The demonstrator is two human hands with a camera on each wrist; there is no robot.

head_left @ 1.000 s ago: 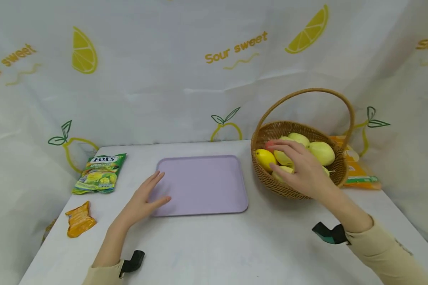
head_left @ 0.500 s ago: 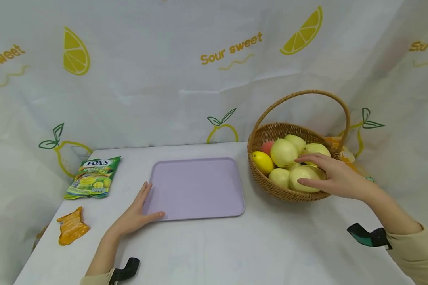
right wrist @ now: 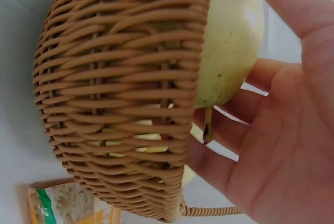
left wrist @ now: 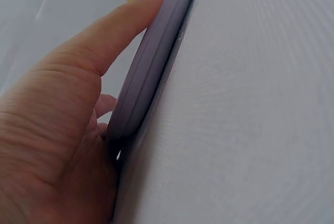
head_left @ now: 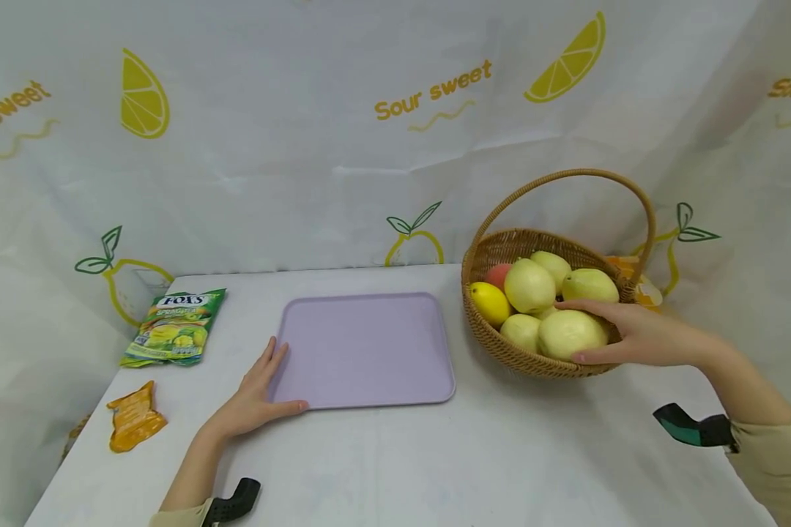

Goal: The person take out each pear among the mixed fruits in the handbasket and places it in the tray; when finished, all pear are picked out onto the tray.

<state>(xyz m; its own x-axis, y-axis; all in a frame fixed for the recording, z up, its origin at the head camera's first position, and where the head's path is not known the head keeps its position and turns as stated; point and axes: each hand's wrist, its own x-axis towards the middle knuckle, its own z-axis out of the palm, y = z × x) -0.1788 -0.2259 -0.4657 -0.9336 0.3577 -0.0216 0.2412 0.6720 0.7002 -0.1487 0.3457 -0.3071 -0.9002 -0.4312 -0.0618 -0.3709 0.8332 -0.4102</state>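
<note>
Head view showed a white table (head_left: 395, 468) before a lemon-printed cloth (head_left: 264, 176). Left of the lilac tray (head_left: 369, 351) lay two packets (head_left: 179, 333); to its right, past a strip of table, stood the basket (head_left: 510, 357), where the right hand (head_left: 652, 337) gripped a pale fruit (head_left: 567, 337). The left hand (head_left: 247, 406), fingers extended, touched the tray's left edge. Left wrist view showed its thumb (left wrist: 115, 33) at the front rim. Right wrist view showed the fruit at the basket's rim.

1 green FOX'S bag (head_left: 174, 329) beyond 1 orange packet (head_left: 136, 417), white table (head_left: 395, 468) beneath
</note>
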